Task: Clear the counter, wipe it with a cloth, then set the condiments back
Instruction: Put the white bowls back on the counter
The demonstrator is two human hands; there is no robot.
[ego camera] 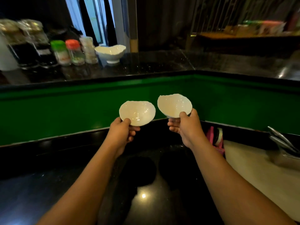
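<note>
With 1 white bowl [137, 113] pinched at its rim by the left hand [122, 133] and another bowl [174, 105] by the right hand [185, 127], both above the lower counter [48, 176], they should be carried level and set down gently, away from the condiment jars [67, 52] on the upper counter [154, 62].

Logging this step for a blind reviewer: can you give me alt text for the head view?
Each hand holds a small white bowl above a black lower counter: left hand, right hand. On the raised black counter behind, at left, stand condiment jars and a third white bowl.
</note>
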